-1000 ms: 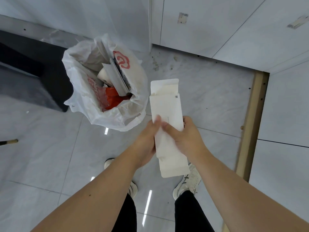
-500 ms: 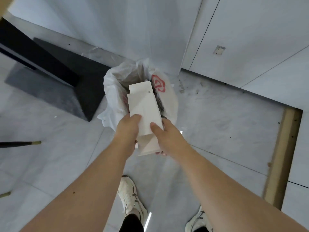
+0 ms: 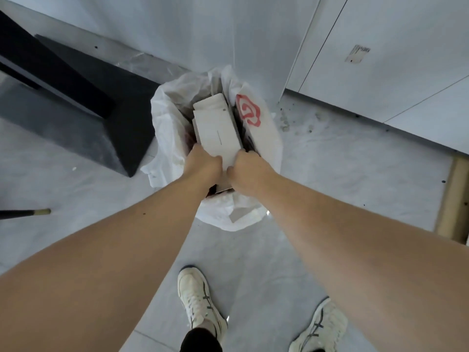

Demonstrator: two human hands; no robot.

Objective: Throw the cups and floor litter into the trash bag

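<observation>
The flat white cardboard box [image 3: 218, 133], a second earlier beside the white plastic trash bag [image 3: 266, 138], had entered its mouth at twelve o'clock, left hand [image 3: 203, 162] and right hand [image 3: 250, 168] both in a closed grip on it (disposal nearly done).

At the centre of the frame both hands grip a flat white cardboard box [image 3: 218, 130] over the open mouth of a white trash bag [image 3: 264, 141] with a red logo. The left hand [image 3: 203, 162] clasps its near left edge, the right hand [image 3: 250, 168] its near right edge. A black furniture base [image 3: 83, 102] stands at upper left. White sneakers [image 3: 195, 298] are planted on the grey tile floor [image 3: 342, 161] at the bottom.
</observation>
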